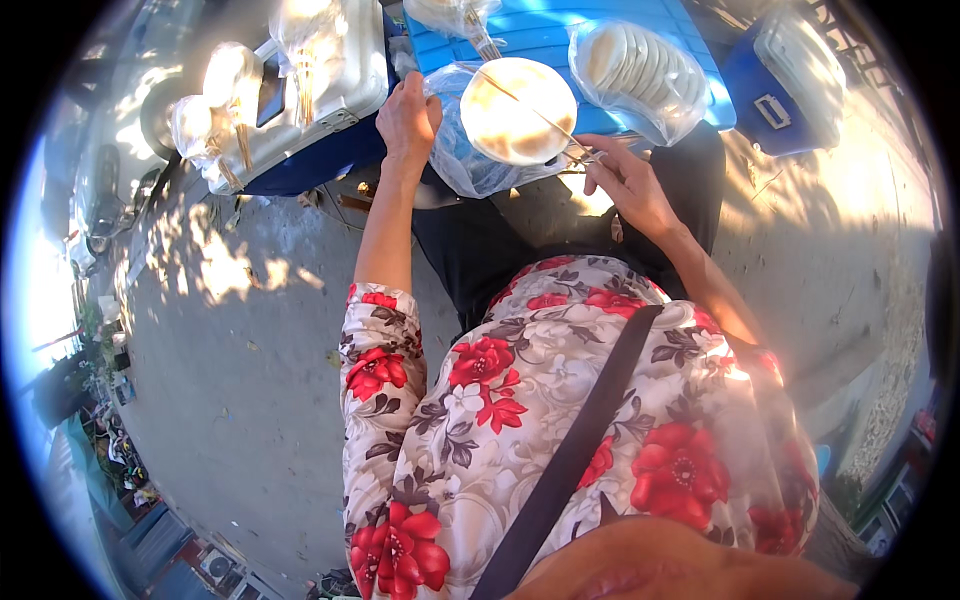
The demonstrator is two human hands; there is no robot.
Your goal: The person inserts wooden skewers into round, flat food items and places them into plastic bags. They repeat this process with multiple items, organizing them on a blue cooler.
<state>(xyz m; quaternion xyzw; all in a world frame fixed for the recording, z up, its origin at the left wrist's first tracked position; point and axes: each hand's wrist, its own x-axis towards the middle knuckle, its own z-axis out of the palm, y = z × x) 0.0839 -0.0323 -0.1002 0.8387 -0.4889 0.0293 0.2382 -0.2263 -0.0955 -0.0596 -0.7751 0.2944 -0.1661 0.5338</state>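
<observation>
A round, pale, wafer-like disc with browned patches lies on a clear plastic bag in front of me. A thin stick crosses the disc at a slant. At the stick's lower end, the fingers of my right hand pinch together on a few thin sticks. My left hand is closed at the bag's left edge, its fingertips partly hidden. Just beyond the disc, a clear bag of stacked pale discs rests on the blue lid.
To the left, a white-lidded cooler box carries bagged discs with sticks and a dark phone. Another blue box with a white lid stands at the right. Grey paved ground has leaves on it.
</observation>
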